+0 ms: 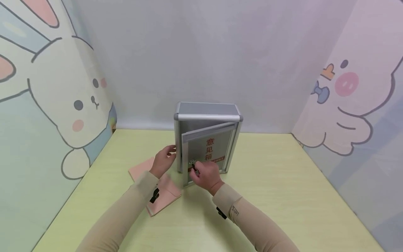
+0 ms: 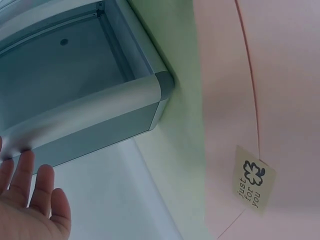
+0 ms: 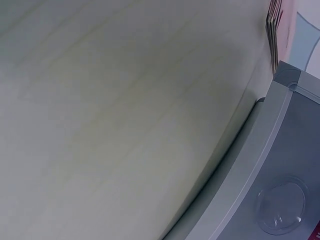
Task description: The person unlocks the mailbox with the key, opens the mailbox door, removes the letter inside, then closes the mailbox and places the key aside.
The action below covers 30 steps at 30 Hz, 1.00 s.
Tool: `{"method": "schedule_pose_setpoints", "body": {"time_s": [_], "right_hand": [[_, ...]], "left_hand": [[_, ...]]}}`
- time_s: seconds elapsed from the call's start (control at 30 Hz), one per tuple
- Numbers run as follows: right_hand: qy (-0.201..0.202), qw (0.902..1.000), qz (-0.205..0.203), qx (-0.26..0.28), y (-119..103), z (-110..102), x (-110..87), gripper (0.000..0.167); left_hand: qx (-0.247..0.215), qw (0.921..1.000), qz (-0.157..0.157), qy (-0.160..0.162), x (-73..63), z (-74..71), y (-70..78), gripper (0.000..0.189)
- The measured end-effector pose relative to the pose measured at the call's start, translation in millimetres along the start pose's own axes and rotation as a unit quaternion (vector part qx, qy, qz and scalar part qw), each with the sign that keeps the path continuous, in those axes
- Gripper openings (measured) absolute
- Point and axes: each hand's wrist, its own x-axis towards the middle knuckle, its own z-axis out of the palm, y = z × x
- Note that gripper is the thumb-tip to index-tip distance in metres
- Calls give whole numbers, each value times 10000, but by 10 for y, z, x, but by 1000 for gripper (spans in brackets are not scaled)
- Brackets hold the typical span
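A grey metal suggestion box (image 1: 207,109) with silver edges stands upright, and its front door (image 1: 201,143) with red characters hangs partly open, hinged at the right. My right hand (image 1: 208,175) pinches a small black-headed key (image 1: 194,168) at the door's left side; the key's tip is hidden. My left hand (image 1: 162,161) is at the box's left side, fingertips against the frame. In the left wrist view its fingers (image 2: 42,192) are loosely bent beside the box frame (image 2: 100,102). The right wrist view shows the door's frame (image 3: 250,165) but not the hand.
Pink envelopes (image 1: 167,197) lie on the pale yellow table (image 1: 267,196), left of the box and under the left forearm. A small "just for you" label (image 2: 253,180) sits on one. Curtains (image 1: 189,52) with cartoon animals surround the table's back and sides.
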Motion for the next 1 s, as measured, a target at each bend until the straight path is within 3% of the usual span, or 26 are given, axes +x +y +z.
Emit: {"method": "schedule_pose_setpoints", "body": {"time_s": [0.27, 0.53, 0.83, 1.0], "right_hand": [[-339, 9992, 194, -40, -22, 27, 30, 22], [-492, 9984, 246, -160, -20, 52, 84, 24], [-540, 9968, -271, -522, 32, 53, 166, 29], [-691, 9946, -307, -707, 55, 81, 205, 29]], "left_hand": [[-97, 9996, -260, -87, -3, 1, -6, 37], [-134, 9997, -226, 6, -22, 25, 17, 40], [-15, 9998, -201, -3, -30, 18, 23, 40], [-15, 9997, -243, -50, -37, 2, 53, 40]]}}
